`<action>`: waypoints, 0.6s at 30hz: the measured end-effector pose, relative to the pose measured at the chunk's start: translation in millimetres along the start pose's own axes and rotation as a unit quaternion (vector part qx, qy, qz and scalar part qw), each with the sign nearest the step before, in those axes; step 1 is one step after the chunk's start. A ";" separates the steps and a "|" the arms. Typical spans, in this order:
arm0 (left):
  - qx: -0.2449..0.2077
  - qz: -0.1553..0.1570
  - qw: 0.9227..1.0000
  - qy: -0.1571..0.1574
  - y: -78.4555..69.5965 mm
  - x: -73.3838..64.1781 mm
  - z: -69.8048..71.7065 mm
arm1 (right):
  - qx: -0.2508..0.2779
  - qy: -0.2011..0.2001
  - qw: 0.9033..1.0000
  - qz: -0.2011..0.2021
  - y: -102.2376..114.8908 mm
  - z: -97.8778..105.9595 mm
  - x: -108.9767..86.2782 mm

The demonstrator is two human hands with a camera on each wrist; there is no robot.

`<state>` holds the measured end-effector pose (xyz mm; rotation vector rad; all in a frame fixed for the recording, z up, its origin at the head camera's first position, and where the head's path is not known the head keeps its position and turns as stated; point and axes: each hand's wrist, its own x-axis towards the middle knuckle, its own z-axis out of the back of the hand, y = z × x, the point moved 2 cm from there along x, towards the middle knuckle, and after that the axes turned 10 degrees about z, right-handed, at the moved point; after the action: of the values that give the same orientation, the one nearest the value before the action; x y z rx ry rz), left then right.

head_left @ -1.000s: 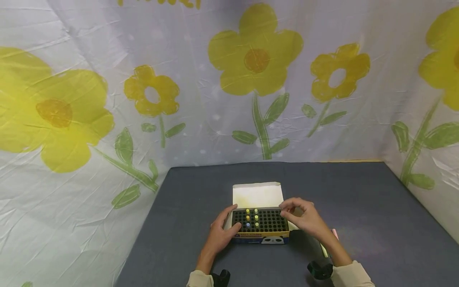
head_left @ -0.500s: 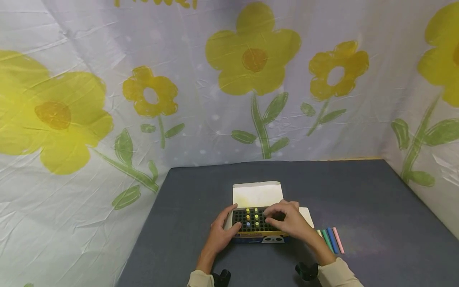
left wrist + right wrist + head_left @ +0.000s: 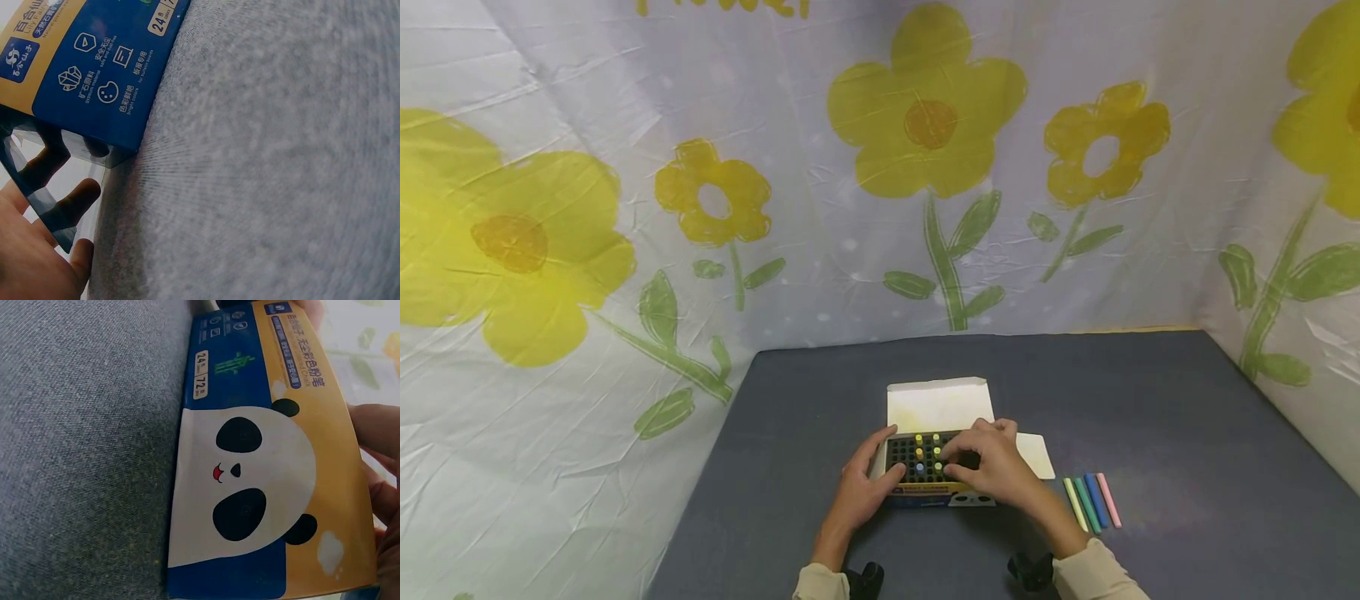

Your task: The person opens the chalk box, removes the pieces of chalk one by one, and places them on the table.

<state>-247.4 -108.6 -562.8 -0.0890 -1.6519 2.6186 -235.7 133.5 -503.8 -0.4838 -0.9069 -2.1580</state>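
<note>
A chalk box (image 3: 917, 500) lies on the dark table with its black holed tray (image 3: 898, 457) uppermost. In the tray stand two short columns of chalk sticks: one with yellow, orange and blue ends, the other pale yellow-green (image 3: 937, 468). My left hand (image 3: 861, 479) grips the box's left end, thumb over the front rim; the left wrist view shows its fingers (image 3: 75, 200) by the clear end flap. Over the tray's right half is my right hand (image 3: 988, 462), thumb and forefinger apart beside the yellow-green column, no chalk visible between them. It hides the holes beneath.
Four loose chalks, yellow, green (image 3: 1086, 504), blue and pink, lie side by side right of the box. Its white lid (image 3: 938, 404) stands open behind, and a white side flap (image 3: 1036, 455) sticks out right. A flower-printed cloth (image 3: 820, 275) hangs behind the table.
My right hand has moved left from the box's right end to the yellow-green chalks, uncovering the side flap and loose chalks. My left hand has stayed on the box.
</note>
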 end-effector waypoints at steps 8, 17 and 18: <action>-0.005 -0.008 1.000 0.008 -0.1 0.0 -0.4 | -0.011 0.041 0.999 -0.009 4.9 -1.4 5.7; -0.015 -0.010 1.000 0.009 -1.8 -0.7 -0.4 | -0.018 0.059 0.998 -0.016 8.3 -2.0 7.7; -0.014 -0.011 1.000 0.008 -1.3 -0.5 -0.3 | -0.018 0.057 0.998 -0.013 8.4 -1.8 7.4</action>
<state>-246.8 -107.8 -561.7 -0.0931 -1.6740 2.5726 -234.4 124.5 -496.9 -0.3628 -0.8176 -2.2042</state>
